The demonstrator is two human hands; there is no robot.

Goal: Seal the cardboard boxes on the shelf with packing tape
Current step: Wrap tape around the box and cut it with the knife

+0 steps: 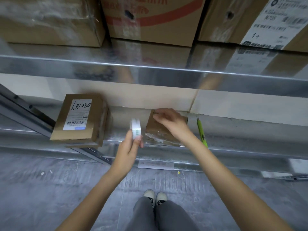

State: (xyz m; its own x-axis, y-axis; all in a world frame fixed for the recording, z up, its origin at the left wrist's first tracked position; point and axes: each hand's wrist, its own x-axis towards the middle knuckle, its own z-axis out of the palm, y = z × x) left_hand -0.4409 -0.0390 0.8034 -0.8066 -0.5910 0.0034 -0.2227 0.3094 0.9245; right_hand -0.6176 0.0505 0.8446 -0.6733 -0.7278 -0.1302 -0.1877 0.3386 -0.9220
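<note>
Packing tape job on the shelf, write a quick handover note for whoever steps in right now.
Left hand grips the tape roll, held up beside the small box.
Right hand rests on that box's top, fingers at its far edge; whether it pinches a tape end is too blurred to tell.
Clear tape already shows on the box's near edge.
Labelled box sits to the left on a flatter box, no fresh tape visible.
Green cutter lies on the shelf to the right.
Left: finish this box, then check the others.

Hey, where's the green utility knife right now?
The green utility knife lies on the metal shelf, just right of the small box under the right hand.
</note>
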